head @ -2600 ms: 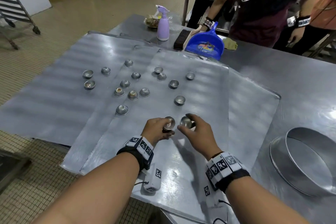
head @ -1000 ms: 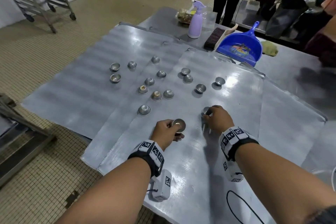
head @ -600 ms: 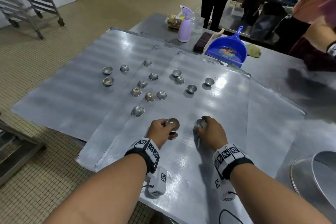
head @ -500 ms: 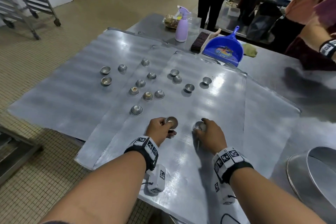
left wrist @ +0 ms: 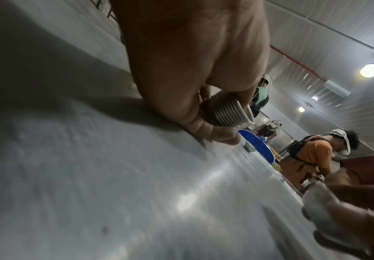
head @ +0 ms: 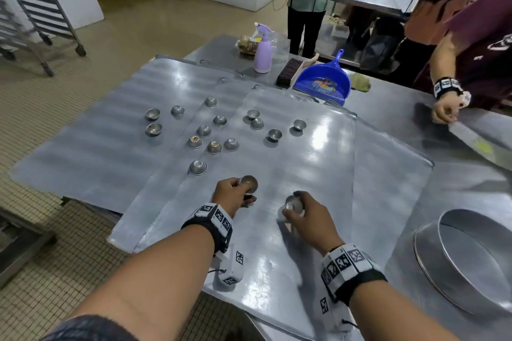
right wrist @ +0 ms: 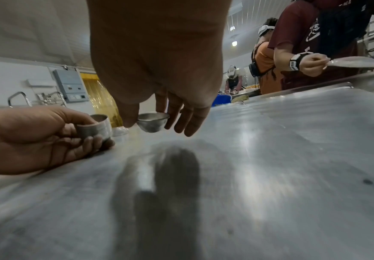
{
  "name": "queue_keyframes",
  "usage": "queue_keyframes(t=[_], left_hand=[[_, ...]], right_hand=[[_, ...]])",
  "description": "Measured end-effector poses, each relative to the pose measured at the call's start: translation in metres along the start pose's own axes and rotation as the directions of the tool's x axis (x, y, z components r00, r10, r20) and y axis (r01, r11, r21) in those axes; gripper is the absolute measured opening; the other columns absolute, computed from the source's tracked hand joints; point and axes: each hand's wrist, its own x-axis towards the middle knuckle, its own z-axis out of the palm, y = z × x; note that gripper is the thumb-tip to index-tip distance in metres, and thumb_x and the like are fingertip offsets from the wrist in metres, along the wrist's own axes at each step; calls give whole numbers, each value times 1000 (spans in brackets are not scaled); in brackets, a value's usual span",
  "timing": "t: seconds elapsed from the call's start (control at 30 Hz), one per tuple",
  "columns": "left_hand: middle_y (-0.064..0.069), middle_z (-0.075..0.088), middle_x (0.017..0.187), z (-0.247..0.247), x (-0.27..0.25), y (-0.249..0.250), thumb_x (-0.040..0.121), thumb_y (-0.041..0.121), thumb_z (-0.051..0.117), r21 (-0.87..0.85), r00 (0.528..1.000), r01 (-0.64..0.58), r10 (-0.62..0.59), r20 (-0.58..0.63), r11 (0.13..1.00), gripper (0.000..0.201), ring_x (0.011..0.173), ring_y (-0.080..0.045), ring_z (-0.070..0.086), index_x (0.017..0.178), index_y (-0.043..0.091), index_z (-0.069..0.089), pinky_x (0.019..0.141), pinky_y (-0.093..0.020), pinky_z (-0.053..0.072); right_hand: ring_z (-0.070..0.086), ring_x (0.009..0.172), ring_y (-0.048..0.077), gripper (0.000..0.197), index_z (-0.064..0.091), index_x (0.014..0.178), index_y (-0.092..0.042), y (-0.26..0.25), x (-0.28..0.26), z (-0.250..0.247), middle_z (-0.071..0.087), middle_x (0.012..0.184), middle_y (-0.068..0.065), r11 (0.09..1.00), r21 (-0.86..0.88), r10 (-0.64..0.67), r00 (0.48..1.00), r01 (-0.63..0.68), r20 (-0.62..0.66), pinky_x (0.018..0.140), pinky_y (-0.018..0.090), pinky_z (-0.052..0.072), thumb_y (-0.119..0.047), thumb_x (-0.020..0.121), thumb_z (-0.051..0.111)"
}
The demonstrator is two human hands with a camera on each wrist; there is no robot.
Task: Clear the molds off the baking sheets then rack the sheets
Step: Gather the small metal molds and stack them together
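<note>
**Both hands holding molds over the front sheet**

The left hand (head: 232, 193) curls around a nested stack of small round metal molds (left wrist: 230, 112). The right hand (head: 306, 216) pinches a single small metal mold (right wrist: 153, 121) just above the flat grey metal baking sheet (head: 304, 230). Loose metal molds (head: 198, 166) lie scattered toward 11 o'clock on the overlapping sheets.
</note>
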Motion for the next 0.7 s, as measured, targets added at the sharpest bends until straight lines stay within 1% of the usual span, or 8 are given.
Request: queue_keyframes(t=[0.13,0.2,0.23,0.3,0.37,0.47,0.57,0.7], left_hand=[[-25,65,78,12,-21,-2,89,6,63,-105,997,60,-64,-36,993,13,61,-33,68,93,-6,65,58,-34,55],[-22,66,83,17,-34,-2,90,2,63,-102,997,67,-71,-31,992,9,61,-28,69,95,-5,65,57,-33,57],[-21,65,88,19,-41,0,92,0,61,-113,998,64,-67,-18,992,6,65,-24,70,96,-3,64,56,-31,58],[-21,65,91,24,-53,4,94,8,58,-207,995,84,-93,-35,975,10,77,-28,68,92,-1,63,58,-34,59],[-19,67,79,28,-63,9,95,21,54,-324,989,109,-134,-56,940,24,73,-31,67,85,0,63,56,-36,57],[-11,66,62,29,-77,13,98,28,48,-362,989,95,-130,-73,927,34,57,-23,64,78,4,63,52,-31,54],[-11,64,64,21,-84,12,98,29,48,-383,987,65,-117,-113,921,38,60,-23,61,73,5,63,54,-31,54],[-8,64,59,4,-86,14,98,28,49,-366,985,45,-101,-137,930,35,50,-19,60,76,5,63,49,-27,51]], right_hand=[[59,118,17,59,51,141,-21,-14,0,-11,62,133,-2,991,84,-105,994,108,-38,99,33,47,-42,89,69],[59,117,15,60,52,141,-22,-24,0,-14,63,131,-4,983,102,-148,989,150,-32,97,29,46,-44,88,70],[60,115,15,59,52,140,-23,-28,-1,-14,64,130,-4,979,108,-170,985,172,-24,95,28,46,-44,88,70],[61,112,16,58,52,139,-23,-34,-3,-12,66,126,-4,970,123,-212,977,211,-3,92,28,47,-42,87,71],[63,109,17,57,52,139,-25,-39,-6,-8,67,123,-3,962,137,-241,970,236,20,90,29,49,-41,87,72],[64,104,19,56,52,138,-28,-44,-9,1,69,119,-2,955,140,-271,961,261,55,87,32,52,-40,87,71],[65,102,20,56,52,137,-30,-48,-10,9,71,116,-1,943,161,-304,950,290,67,86,35,53,-42,86,72],[62,114,19,67,49,142,-29,-58,-11,19,67,126,-2,931,192,-333,938,311,95,93,34,50,-47,83,75]])
